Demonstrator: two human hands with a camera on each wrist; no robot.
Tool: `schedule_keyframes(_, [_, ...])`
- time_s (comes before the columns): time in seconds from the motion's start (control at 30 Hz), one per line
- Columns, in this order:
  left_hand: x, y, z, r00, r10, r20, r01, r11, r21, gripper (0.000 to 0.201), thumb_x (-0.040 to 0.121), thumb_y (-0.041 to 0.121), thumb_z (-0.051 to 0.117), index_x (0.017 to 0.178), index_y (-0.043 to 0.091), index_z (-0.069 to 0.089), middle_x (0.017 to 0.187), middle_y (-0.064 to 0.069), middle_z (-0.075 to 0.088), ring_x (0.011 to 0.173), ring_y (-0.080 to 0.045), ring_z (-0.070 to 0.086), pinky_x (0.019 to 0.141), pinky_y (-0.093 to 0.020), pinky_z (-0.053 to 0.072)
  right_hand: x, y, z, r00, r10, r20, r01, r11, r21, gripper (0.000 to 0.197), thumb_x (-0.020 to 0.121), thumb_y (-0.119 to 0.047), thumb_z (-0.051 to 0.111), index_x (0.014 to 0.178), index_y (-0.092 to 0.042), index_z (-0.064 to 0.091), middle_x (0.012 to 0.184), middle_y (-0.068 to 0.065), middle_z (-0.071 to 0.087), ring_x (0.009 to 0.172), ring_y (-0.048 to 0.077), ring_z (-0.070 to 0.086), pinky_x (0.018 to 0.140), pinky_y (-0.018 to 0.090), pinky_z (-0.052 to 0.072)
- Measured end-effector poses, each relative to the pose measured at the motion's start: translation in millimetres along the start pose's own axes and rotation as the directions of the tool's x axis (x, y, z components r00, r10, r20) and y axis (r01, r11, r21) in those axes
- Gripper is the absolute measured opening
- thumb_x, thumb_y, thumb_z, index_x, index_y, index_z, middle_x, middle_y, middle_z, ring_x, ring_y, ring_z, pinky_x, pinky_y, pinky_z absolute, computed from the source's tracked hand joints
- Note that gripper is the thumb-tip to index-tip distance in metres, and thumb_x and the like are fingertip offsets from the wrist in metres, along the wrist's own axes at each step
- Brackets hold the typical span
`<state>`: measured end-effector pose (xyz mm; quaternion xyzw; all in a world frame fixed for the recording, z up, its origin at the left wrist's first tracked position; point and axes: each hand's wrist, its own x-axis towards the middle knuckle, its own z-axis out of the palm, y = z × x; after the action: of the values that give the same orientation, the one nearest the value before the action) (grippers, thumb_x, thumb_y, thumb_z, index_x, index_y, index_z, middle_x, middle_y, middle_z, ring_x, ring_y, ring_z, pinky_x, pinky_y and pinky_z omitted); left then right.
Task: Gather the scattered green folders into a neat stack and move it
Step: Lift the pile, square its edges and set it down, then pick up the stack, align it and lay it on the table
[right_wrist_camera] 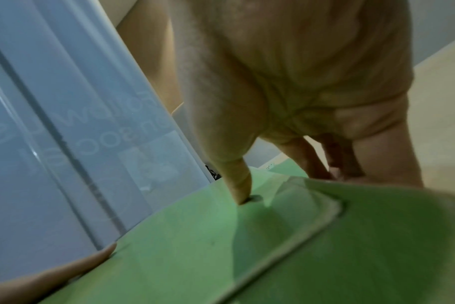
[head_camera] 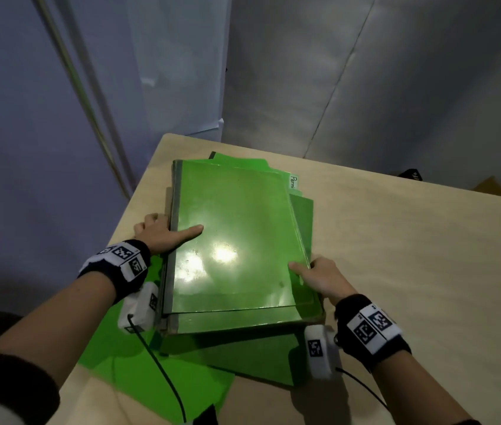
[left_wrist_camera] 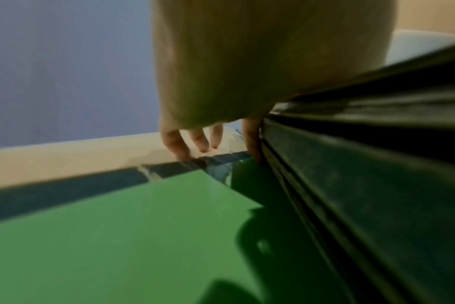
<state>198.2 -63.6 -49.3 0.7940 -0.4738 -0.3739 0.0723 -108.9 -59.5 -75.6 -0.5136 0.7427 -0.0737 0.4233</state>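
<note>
A stack of green folders [head_camera: 237, 234] lies on the beige table [head_camera: 411, 271], its edges uneven. My left hand [head_camera: 169, 231] holds the stack's left spine side: the thumb lies on the top cover and the fingers [left_wrist_camera: 174, 144] reach down beside the dark spine [left_wrist_camera: 364, 164]. My right hand [head_camera: 310, 271] grips the right edge near the front corner, with its thumb [right_wrist_camera: 239, 185] pressing on the cover [right_wrist_camera: 182, 246] and its fingers [right_wrist_camera: 333, 164] going down over the edge. A bright green folder [head_camera: 138, 372] and a darker one [head_camera: 243, 360] stick out askew from under the stack's near end.
The stack sits close to the table's left edge [head_camera: 126, 210], beyond which are blue and grey wall panels. A white label tab [head_camera: 294, 182] pokes out at the stack's far right. A dark object [head_camera: 411, 174] and a brown box [head_camera: 491, 185] lie past the far edge.
</note>
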Motion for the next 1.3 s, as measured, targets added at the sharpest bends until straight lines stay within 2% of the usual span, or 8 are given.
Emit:
schedule_keyframes(0.33, [4, 2, 21, 0.993, 0.070, 0.099, -0.026, 0.921, -0.389, 0.113, 0.052, 0.069, 0.073, 0.135, 0.000, 0.041, 0.129, -0.021, 0.059, 0.098, -0.029, 0.066, 0.083, -0.039, 0.057, 0, -14, -12, 0.996, 0.076, -0.052, -0.063, 0.977, 0.204, 0.041, 0.082, -0.029, 0.067, 0.104, 0.005, 0.059, 0.100, 0.018, 0.064, 0.085, 0.030, 0.063, 0.067, 0.032, 0.053])
schedule_keyframes(0.53, [-11, 14, 26, 0.984, 0.091, 0.153, -0.015, 0.899, -0.438, 0.090, 0.073, 0.048, 0.072, 0.142, 0.009, 0.028, 0.140, -0.022, 0.047, 0.126, -0.037, 0.050, 0.083, -0.038, 0.051, 1, -6, -23, 0.995, 0.066, -0.076, -0.049, 0.979, 0.198, 0.050, 0.083, -0.037, 0.066, 0.106, 0.006, 0.061, 0.100, 0.020, 0.066, 0.083, 0.027, 0.059, 0.066, 0.028, 0.045])
schedule_keyframes(0.73, [-21, 14, 26, 0.979, 0.009, 0.205, 0.095, 0.864, -0.495, 0.070, 0.072, 0.049, 0.072, 0.105, -0.011, 0.063, 0.061, -0.006, 0.046, 0.049, -0.017, 0.035, 0.051, -0.021, 0.030, -10, -8, -28, 0.995, 0.097, 0.009, -0.097, 0.972, 0.212, 0.082, 0.075, -0.049, 0.070, 0.128, 0.009, 0.046, 0.132, 0.024, 0.053, 0.118, 0.037, 0.054, 0.098, 0.044, 0.046])
schedule_keyframes(0.83, [-25, 16, 25, 0.973, -0.024, 0.231, 0.130, 0.881, -0.454, 0.060, 0.060, 0.058, 0.076, 0.067, 0.002, 0.054, 0.091, -0.011, 0.062, 0.042, -0.015, 0.030, 0.054, -0.022, 0.032, -15, -8, -29, 0.992, 0.107, 0.063, -0.117, 0.976, 0.183, 0.087, 0.078, -0.049, 0.066, 0.136, 0.007, 0.035, 0.144, 0.023, 0.041, 0.130, 0.037, 0.043, 0.104, 0.043, 0.038])
schedule_keyframes(0.93, [-25, 17, 23, 0.968, 0.004, 0.252, 0.113, 0.886, -0.450, 0.101, 0.025, 0.072, 0.077, 0.085, -0.008, 0.063, 0.090, -0.010, 0.057, 0.030, -0.010, 0.022, 0.046, -0.019, 0.025, -18, -5, -32, 0.989, 0.110, 0.098, -0.127, 0.972, 0.196, 0.092, 0.078, -0.052, 0.065, 0.141, 0.005, 0.029, 0.149, 0.023, 0.033, 0.135, 0.037, 0.036, 0.107, 0.043, 0.034])
schedule_keyframes(1.03, [-27, 19, 28, 0.951, 0.020, 0.309, 0.126, 0.887, -0.444, 0.071, 0.054, 0.056, 0.080, 0.089, -0.004, 0.063, 0.124, -0.029, 0.059, 0.051, -0.016, 0.045, 0.048, -0.019, 0.034, -22, -6, -33, 0.989, 0.101, 0.110, -0.121, 0.975, 0.188, 0.095, 0.080, -0.054, 0.061, 0.146, 0.000, 0.021, 0.152, 0.022, 0.028, 0.137, 0.038, 0.033, 0.107, 0.044, 0.034])
schedule_keyframes(1.1, [-26, 19, 31, 0.961, 0.019, 0.276, 0.117, 0.875, -0.469, 0.058, 0.072, 0.036, 0.076, 0.109, -0.005, 0.060, 0.145, -0.025, 0.042, 0.131, -0.042, 0.040, 0.088, -0.034, 0.049, -23, -2, -32, 0.988, 0.107, 0.109, -0.124, 0.979, 0.164, 0.099, 0.078, -0.058, 0.060, 0.147, -0.001, 0.018, 0.153, 0.021, 0.026, 0.138, 0.037, 0.032, 0.107, 0.046, 0.035])
schedule_keyframes(1.3, [-35, 14, 32, 0.946, 0.120, 0.301, 0.086, 0.802, -0.591, 0.068, 0.076, 0.021, 0.073, 0.134, -0.003, 0.047, 0.147, -0.013, 0.044, 0.141, -0.023, 0.034, 0.117, -0.039, 0.016, -30, 8, -24, 0.993, -0.008, 0.121, -0.019, 0.976, 0.219, 0.128, 0.046, -0.077, 0.069, 0.146, -0.009, 0.029, 0.151, 0.014, 0.036, 0.136, 0.032, 0.039, 0.109, 0.044, 0.035])
